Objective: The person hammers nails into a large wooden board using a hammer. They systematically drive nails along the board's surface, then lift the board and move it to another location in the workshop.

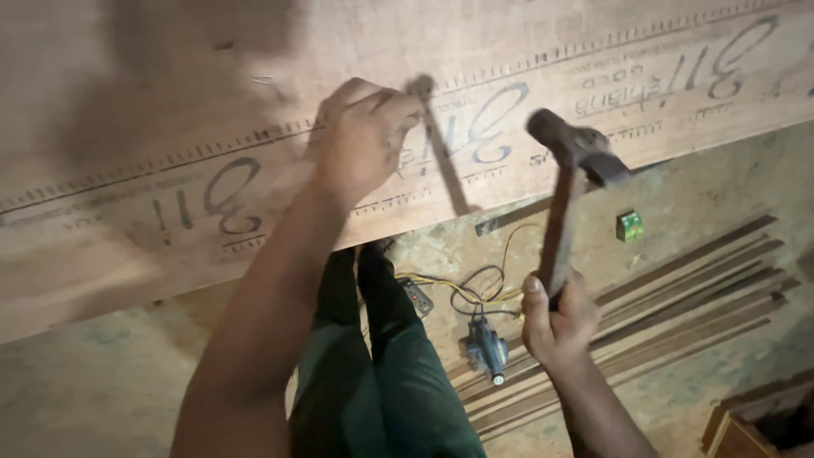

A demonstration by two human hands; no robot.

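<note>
1. Rough concrete floor (110, 382) lies below, with a large plywood sheet (170, 127) slanting across the upper part of the view; its lower edge runs from lower left up to the right.
2. Left hand (360, 136) presses on the sheet just above that edge, fingers curled and pinched together near the thumb; what they pinch is too small to tell.
3. Right hand (555, 326) is closed tight around the wooden handle of a hammer (564, 182), whose blurred head is raised just right of the left hand, in front of the sheet.
4. Under the edge, a power drill (486, 349) and tangled cables (471, 293) lie on the floor beside long wooden strips (678, 305).
5. Small green box (629, 226) sits near the strips.
</note>
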